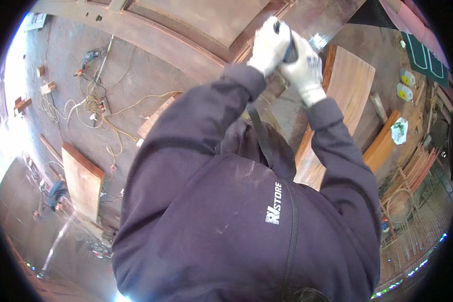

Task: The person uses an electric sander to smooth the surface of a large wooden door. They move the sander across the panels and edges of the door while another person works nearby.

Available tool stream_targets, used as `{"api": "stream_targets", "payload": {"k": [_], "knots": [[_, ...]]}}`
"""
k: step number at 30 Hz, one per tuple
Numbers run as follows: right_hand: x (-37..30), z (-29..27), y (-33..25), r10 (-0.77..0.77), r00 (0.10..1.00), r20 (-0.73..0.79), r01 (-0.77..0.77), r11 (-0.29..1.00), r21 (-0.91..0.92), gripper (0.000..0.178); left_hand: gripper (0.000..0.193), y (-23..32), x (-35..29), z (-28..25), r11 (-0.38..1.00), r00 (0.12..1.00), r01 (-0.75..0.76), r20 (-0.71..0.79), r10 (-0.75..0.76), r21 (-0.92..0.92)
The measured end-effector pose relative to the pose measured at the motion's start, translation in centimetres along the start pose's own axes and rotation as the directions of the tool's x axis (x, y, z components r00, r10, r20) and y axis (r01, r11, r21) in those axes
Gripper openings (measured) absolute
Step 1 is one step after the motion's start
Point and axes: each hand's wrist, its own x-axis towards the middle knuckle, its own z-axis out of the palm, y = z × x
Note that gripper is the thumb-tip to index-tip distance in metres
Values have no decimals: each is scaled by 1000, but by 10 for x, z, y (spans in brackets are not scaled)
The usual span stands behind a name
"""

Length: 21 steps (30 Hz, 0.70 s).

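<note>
A: Hands?
B: Left hand: gloved, clenched round a dark tool. Right hand: just beside it, gloved, closed on the tool too, fingertips mostly hidden.
A: So where's the tool?
B: Between both hands, by the edge of the brown panel. Working end hidden; can't tell if it touches the wood.
A: What could go wrong?
B: My read: uneven push from the two hands, or a loose grip, and the tool skids and gouges the panel. Dangling strap below the hands might snag. Cables tangled on the floor, left side: trip risk. Long board by the right arm could catch a foot.
A: Writing?
B: White lettering on the dark jacket, clear, not copied. Dark print on the right hand's back, too blurred. Jugs far right: yellow labels, too small. Tool: no marks I can make out.
</note>
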Motion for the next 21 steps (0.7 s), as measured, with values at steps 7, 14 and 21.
{"api": "stream_targets", "payload": {"k": [7, 14, 21], "knots": [[-35, 21, -36, -74, 997, 34, 71, 994, 77, 70, 22, -27, -46, -46, 997, 996, 60, -59, -63, -45], [-2, 22, -28, -46, 998, -51, 55, 984, 172, 76, 28, -13, 2, -46, 999, 999, -33, -17, 32, -29], [-44, 16, 16, 206, 936, 286, -237, 968, 79, 85, 41, 0, 25, -60, 998, 992, 47, 116, -51, 43]]}}
